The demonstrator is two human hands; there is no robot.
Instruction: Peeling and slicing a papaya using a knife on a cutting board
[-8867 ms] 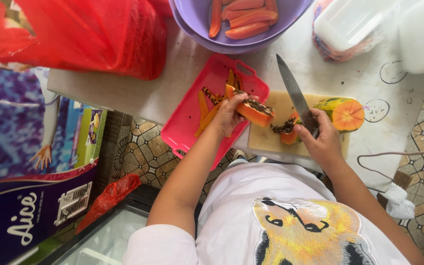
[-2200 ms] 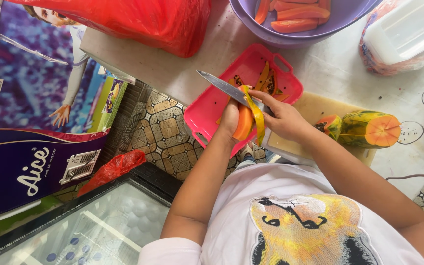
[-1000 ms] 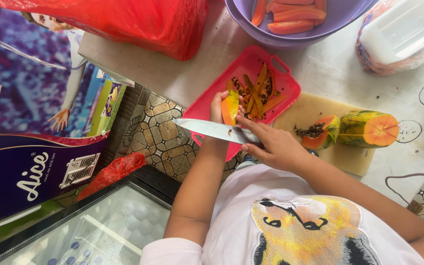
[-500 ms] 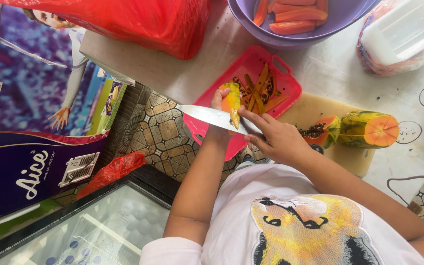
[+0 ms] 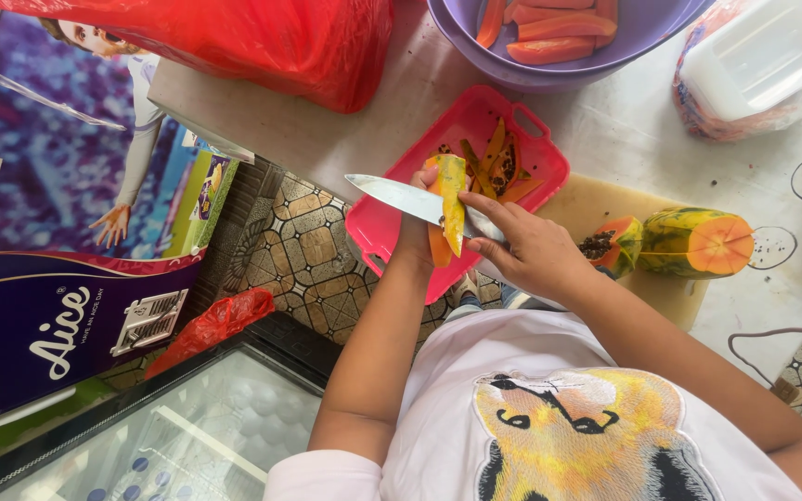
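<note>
Peeling in hand: left hand (image 5: 417, 243) has its fingers closed round a papaya slice (image 5: 447, 209) above the pink tray (image 5: 378, 227), right hand (image 5: 531, 250) grips the knife (image 5: 401, 198) against the skin; the next stroke calls for shallow blade control.

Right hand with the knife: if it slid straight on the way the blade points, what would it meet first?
The right hand aims the knife toward the picture's left. Past the papaya slice it already cuts, the tip clears the pink tray rim; beyond looks free, probably tiled floor far below.
</note>
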